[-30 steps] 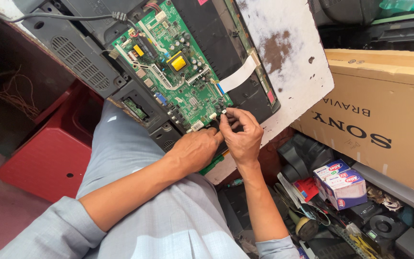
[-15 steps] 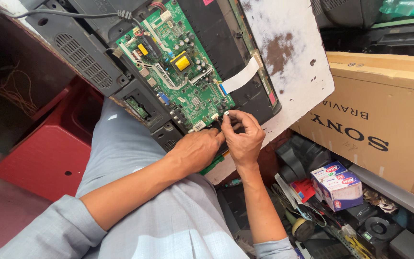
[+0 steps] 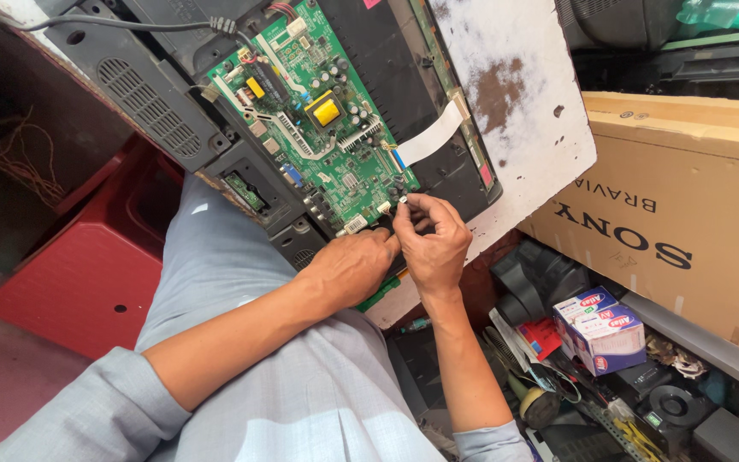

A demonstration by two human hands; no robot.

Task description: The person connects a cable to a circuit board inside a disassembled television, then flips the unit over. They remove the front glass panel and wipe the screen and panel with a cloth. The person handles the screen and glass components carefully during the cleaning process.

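Both hands meet at the green circuit board (image 3: 318,128) edge: right hand (image 3: 431,244) pinching a small connector (image 3: 402,200) (white), left hand (image 3: 354,267) closed beside it.

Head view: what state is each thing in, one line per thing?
Green circuit board: exposed, mounted in the opened black casing.
White ribbon cable: plugged in at the board's edge.
Small connector: pinched in right hand fingers.
Left hand: resting on the board's lower edge.
Cardboard box: closed.
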